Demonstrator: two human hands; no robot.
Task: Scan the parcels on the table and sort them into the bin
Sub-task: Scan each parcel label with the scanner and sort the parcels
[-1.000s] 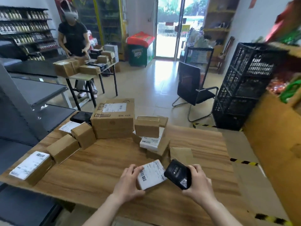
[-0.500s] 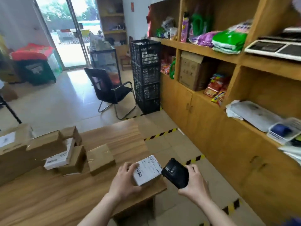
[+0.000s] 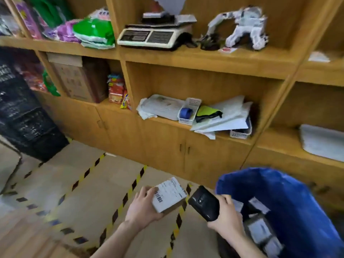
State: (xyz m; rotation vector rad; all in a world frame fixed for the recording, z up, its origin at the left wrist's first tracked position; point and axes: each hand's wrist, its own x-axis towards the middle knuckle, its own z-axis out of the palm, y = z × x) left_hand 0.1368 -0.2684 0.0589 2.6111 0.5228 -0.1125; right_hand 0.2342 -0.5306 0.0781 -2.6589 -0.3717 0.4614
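Left hand [image 3: 143, 207] grips a labelled parcel [image 3: 169, 195], right hand [image 3: 226, 218] grips a black scanner [image 3: 203, 202], beside a blue bin [image 3: 290, 200].

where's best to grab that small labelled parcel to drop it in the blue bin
By its left edge and underside, coming from the left, as the left hand grips it. The parcel is a small flat box tilted label-up, so this probably keeps the barcode uncovered and its side toward the blue bin free.
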